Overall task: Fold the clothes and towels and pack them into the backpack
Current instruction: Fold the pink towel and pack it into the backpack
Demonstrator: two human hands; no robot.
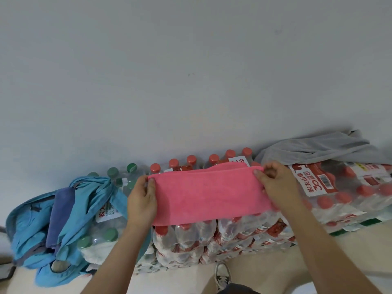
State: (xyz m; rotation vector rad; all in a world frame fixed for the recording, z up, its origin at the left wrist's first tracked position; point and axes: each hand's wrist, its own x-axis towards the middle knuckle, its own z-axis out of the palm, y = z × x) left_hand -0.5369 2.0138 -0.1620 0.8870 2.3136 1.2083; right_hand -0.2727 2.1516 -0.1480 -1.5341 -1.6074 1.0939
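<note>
Folded pink towel (209, 195) lies flat on bottle packs (244, 230); blue backpack (27, 228) slumps left, grey garment (318, 149) right.

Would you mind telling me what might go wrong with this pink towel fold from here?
The pink towel lies over uneven bottle packs, reaching their front edge, so the fold may skew or slide off. The left hand and right hand pinch only the ends, so the middle may sag.

Light: was soft, even and fairly bright.
Shadows: lay faint on the wall (191, 71) behind the grey cloth (318, 149).
Glare: small highlights showed on the bottle packs (244, 230).
Sharpness: was slightly soft, the pink towel (207, 194) smeared.
Distortion: edges bent.
</note>
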